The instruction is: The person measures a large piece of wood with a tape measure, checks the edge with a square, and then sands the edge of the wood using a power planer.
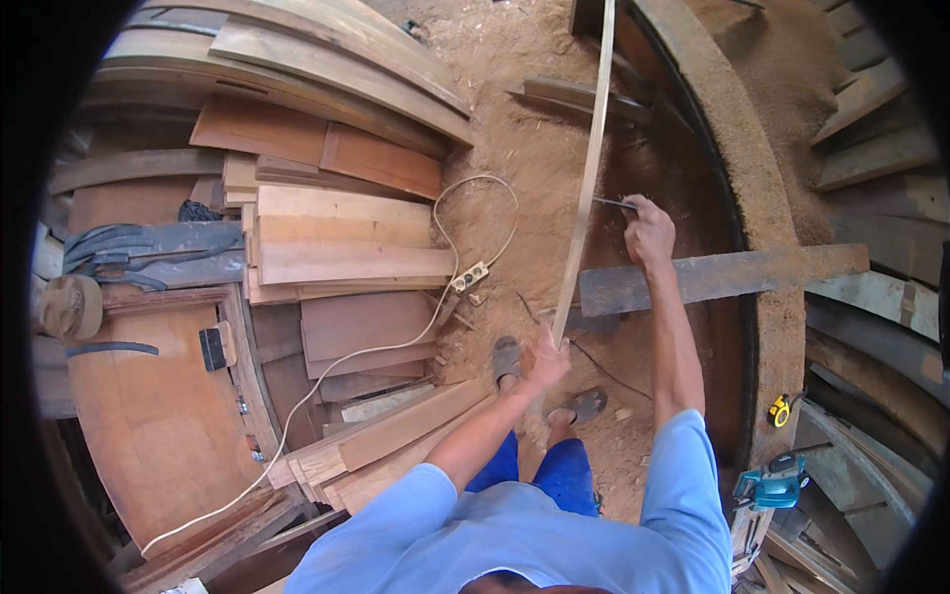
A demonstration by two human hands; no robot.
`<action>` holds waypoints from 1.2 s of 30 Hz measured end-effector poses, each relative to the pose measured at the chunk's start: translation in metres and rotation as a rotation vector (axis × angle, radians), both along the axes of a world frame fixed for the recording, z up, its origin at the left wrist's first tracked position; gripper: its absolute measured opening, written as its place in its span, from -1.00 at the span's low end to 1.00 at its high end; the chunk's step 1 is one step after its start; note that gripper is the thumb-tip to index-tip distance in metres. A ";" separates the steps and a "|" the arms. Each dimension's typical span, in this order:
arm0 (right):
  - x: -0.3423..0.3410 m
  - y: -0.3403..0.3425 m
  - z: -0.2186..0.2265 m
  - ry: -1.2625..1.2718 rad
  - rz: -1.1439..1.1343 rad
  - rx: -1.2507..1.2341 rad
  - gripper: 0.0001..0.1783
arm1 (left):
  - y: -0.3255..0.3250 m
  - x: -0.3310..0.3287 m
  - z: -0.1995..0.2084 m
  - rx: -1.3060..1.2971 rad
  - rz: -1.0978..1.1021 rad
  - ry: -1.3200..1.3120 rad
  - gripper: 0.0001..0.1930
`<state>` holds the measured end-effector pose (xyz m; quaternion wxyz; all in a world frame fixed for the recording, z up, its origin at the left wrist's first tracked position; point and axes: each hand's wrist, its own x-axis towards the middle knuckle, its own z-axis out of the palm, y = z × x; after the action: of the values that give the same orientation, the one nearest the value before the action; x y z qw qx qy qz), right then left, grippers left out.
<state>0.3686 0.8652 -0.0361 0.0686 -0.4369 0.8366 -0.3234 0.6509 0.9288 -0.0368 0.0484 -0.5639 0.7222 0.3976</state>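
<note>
A long, narrow wooden strip (592, 168) runs from the top of the view down to my feet. My left hand (544, 358) is closed around its near end. Farther along, my right hand (650, 233) grips a thin, dark, straight tool (616, 203). The tool points left and meets or crosses the strip; which of these I cannot tell. Seen nearly edge-on, its kind is unclear, and my fingers hide its grip. Below my right hand a flat grey board (683, 277) lies crosswise, one end resting on the dusty bench edge (757, 148).
Stacked planks (346, 233) fill the left side. A white cord (376, 346) leads to a power strip (470, 277) on the sawdust-covered floor (495, 129). On the right are a yellow tape measure (780, 410) and a teal power tool (772, 485). More boards (871, 109) stand beyond.
</note>
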 end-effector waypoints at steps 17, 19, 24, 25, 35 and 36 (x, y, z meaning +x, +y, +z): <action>-0.001 -0.001 0.023 -0.191 -0.455 -0.330 -0.83 | 0.006 0.005 -0.010 -0.040 0.015 0.042 -0.47; -0.010 0.042 0.050 -0.232 -0.666 -0.481 -0.73 | 0.005 0.009 -0.020 -0.043 0.036 0.006 -0.45; -0.068 0.188 0.072 -0.002 -0.755 -0.544 -0.62 | 0.007 0.009 -0.034 -0.054 0.016 -0.026 -0.48; -0.078 0.210 0.066 0.051 -0.760 -0.353 -0.63 | 0.009 0.011 -0.035 -0.065 0.029 -0.014 -0.49; -0.111 0.332 -0.050 0.096 -0.743 0.361 -0.69 | 0.004 0.025 -0.047 -0.222 -0.012 0.183 -0.44; -0.107 0.320 -0.046 0.097 -0.738 0.369 -0.69 | -0.001 0.042 -0.062 -0.189 0.005 0.136 -0.44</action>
<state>0.2615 1.1857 -0.0823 -0.0140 -0.1027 0.9833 -0.1499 0.6930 0.9280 -0.0985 -0.0550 -0.5393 0.7568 0.3652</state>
